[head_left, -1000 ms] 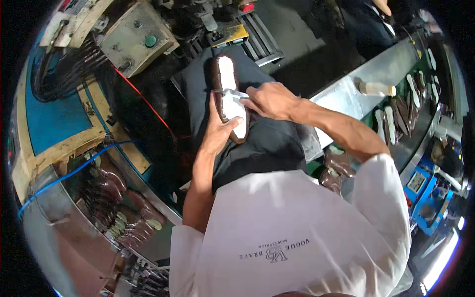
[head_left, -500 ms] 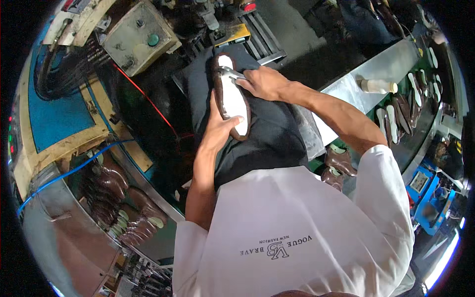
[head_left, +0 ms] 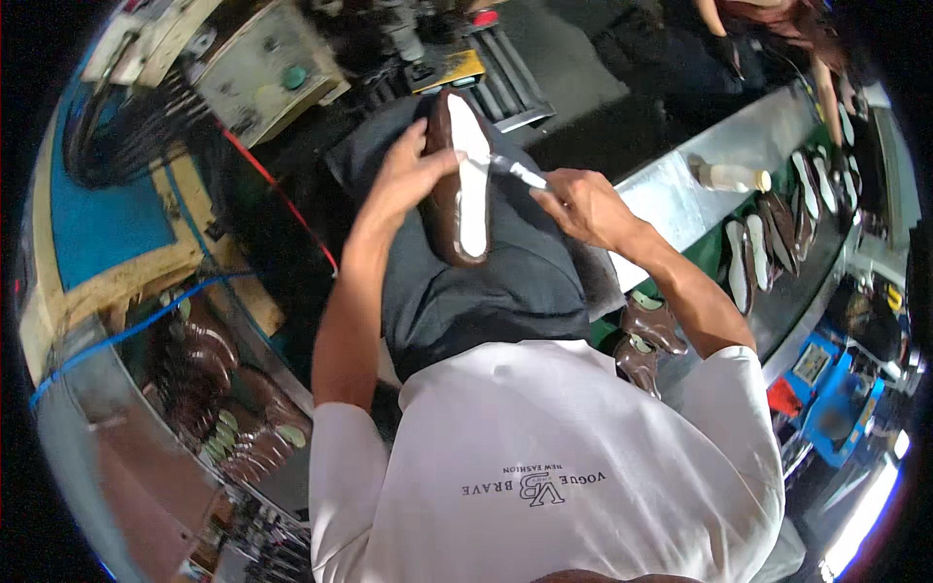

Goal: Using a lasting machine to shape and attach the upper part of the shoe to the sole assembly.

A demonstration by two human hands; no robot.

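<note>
- Your left hand [head_left: 403, 180] pinches the brown shoe [head_left: 444, 214] by its left edge, probably steadying it on your lap [head_left: 520, 282].
- Its white insole [head_left: 472, 194] faces up, presumably for access.
- Your right hand [head_left: 593, 211] pinches a metal hand tool [head_left: 522, 173], tip near the shoe's right edge.

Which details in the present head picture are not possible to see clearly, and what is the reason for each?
Head view: the lap-facing side of the brown shoe, hidden by the shoe itself.
Head view: the rear end of the tool, covered by the right hand.
Head view: whether the tool's tip touches the shoe, too blurred.
Head view: the rest of the co-worker, cut off by the upper edge.
</note>
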